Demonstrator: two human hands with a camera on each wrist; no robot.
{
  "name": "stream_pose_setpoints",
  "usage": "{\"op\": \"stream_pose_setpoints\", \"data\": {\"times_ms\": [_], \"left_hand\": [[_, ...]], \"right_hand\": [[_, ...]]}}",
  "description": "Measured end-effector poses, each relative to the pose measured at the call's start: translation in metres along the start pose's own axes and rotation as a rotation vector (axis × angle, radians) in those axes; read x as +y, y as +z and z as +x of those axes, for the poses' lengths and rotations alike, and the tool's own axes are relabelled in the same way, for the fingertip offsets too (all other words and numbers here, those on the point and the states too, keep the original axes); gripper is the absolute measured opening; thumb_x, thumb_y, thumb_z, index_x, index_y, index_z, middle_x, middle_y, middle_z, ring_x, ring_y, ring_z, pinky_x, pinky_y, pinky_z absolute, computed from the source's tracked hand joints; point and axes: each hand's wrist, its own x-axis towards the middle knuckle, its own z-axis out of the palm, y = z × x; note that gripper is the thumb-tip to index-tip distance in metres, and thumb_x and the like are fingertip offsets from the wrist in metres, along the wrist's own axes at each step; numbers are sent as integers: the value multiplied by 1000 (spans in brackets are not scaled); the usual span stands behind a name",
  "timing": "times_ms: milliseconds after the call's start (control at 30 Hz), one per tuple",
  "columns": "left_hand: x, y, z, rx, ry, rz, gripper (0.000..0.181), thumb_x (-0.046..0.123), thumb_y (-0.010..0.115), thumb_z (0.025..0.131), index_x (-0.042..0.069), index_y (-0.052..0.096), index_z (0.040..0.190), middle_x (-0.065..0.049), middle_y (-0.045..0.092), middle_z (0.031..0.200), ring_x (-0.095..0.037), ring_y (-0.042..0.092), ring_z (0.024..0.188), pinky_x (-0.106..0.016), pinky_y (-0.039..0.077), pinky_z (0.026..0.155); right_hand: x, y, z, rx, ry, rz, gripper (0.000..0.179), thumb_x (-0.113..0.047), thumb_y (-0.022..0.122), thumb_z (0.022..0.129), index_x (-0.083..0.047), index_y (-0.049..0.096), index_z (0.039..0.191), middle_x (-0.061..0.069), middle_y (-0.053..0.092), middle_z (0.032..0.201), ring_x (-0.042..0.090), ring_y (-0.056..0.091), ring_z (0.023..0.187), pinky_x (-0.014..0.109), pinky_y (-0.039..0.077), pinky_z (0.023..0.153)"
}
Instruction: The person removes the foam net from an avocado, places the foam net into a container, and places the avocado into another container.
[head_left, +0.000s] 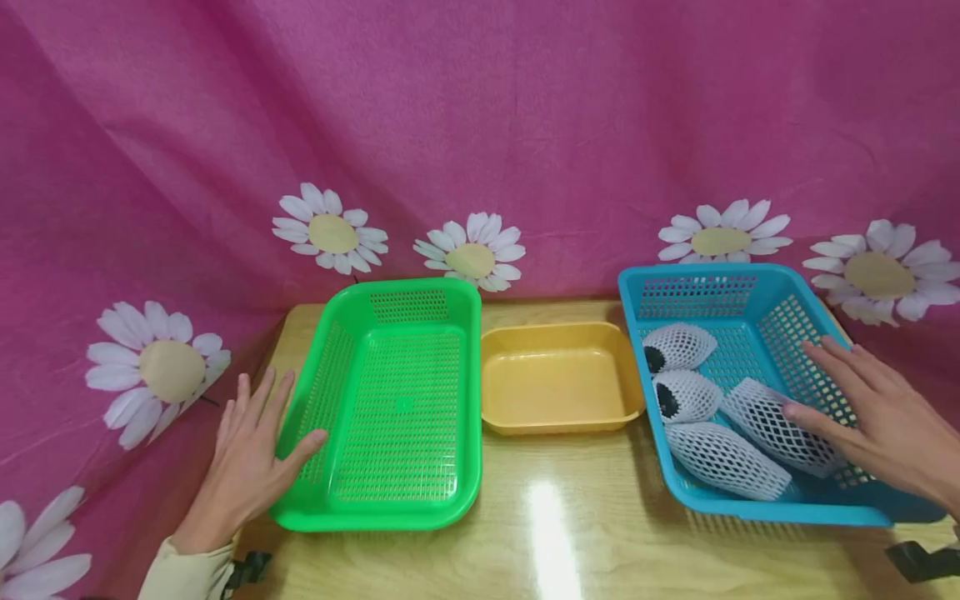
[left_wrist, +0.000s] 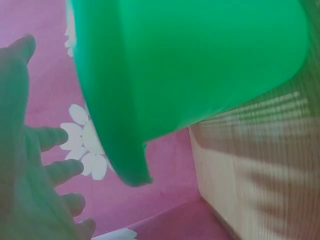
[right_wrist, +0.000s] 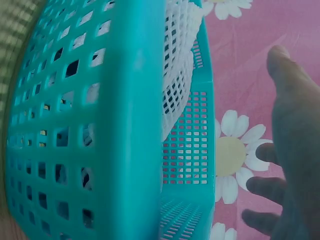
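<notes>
Basket (head_left: 390, 408) left, tray (head_left: 558, 379) between, second basket (head_left: 750, 292) right with four netted items (head_left: 723, 458) inside.

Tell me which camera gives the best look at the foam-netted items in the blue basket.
The head view: all four foam-netted items lie in plain sight inside the blue basket. The right wrist view shows only a patch of white netting behind the basket wall. The left wrist view shows none.
</notes>
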Motion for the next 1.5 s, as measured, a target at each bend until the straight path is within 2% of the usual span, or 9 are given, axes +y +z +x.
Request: {"op": "stream_pose_setpoints", "data": {"times_ms": [100,167,333,433,633,800,1000,1300,1500], "left_hand": [[1,0,-2,-15,-15,-12,88,47,65,97,21,18,167,-27,21,170,-48,-3,162,-70,3,126],[2,0,-3,-22,-24,-18,87,47,64,98,22,17,167,-27,20,171,-46,-4,162,-69,2,127],[2,2,-5,-18,-30,-35,87,46,65,98,21,18,167,-27,21,170,-48,-2,161,-70,5,126],[3,3,-6,-18,-32,-45,87,45,65,98,20,19,167,-29,22,169,-49,1,161,-71,8,125],[9,4,-9,-43,-38,-38,87,47,64,98,16,20,166,-28,21,170,-48,0,161,-67,4,128],[14,7,-11,-57,-31,-54,86,47,64,98,12,23,165,-26,19,171,-47,-2,162,-65,2,129],[22,10,-13,-83,-31,-45,88,48,64,98,14,20,166,-23,17,173,-46,-2,162,-67,2,129],[37,16,-10,-64,32,-15,89,49,68,95,14,26,164,-26,27,168,-49,7,161,-72,13,124],[50,21,-9,-42,88,-1,89,52,70,92,12,31,162,-24,31,167,-53,16,157,-73,17,122]], "right_hand": [[-1,1,2,-57,47,3,96,-45,69,96,-4,16,165,36,18,166,62,15,151,82,12,115],[-1,1,3,-83,65,-8,99,-48,71,94,-4,18,164,37,21,163,65,21,146,85,22,106],[-4,1,4,-123,64,-34,105,-53,78,86,0,27,160,40,31,156,65,35,136,83,36,92],[-6,2,4,-154,62,-52,105,-56,79,84,2,32,157,41,36,150,64,40,129,81,39,88],[-9,4,5,-244,63,-79,104,-62,77,83,4,38,153,40,41,145,63,44,125,80,42,91],[-11,7,5,-246,-5,-86,98,-60,81,79,3,47,146,37,52,138,58,52,121,75,47,90],[-8,11,5,-318,3,-109,101,-62,81,79,5,46,147,39,50,138,59,53,119,73,48,89],[1,18,8,-264,-51,-138,84,-35,88,78,9,52,139,40,58,127,57,59,110,72,46,91],[7,23,8,-334,13,-146,90,-34,90,74,15,47,136,47,55,124,63,59,106,69,50,86]]}}
